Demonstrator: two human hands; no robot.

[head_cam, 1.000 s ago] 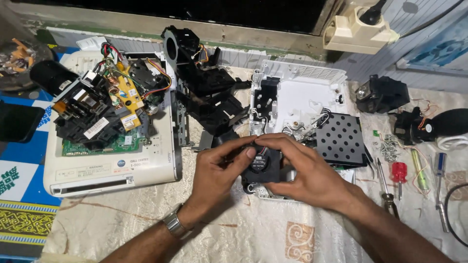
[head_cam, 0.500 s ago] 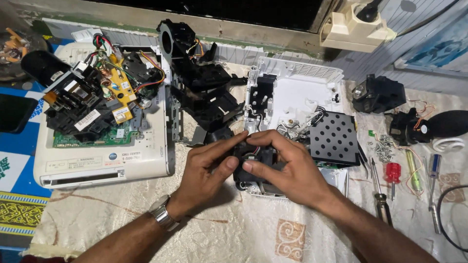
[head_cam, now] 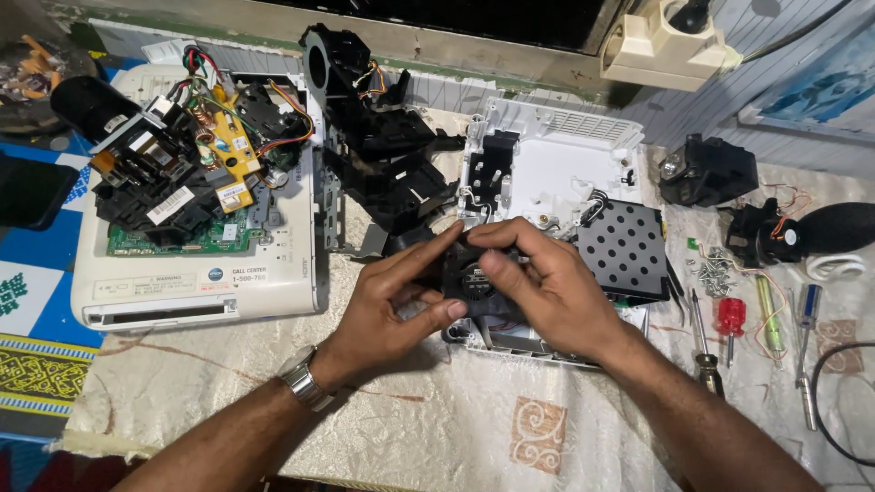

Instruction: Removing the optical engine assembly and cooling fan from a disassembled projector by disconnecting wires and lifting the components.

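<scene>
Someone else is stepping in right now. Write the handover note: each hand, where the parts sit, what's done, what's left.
Left hand: grips the small black fan from its left side.
Right hand: fingers over the fan's top and right edge.
The fan is held over the front edge of the open white housing, beside the perforated black plate.
Done: the white base unit is opened, circuit boards exposed; black frame parts lie between the two cases.
Left: the fan is not seated; screws and the red-handled screwdriver lie loose at right.
</scene>
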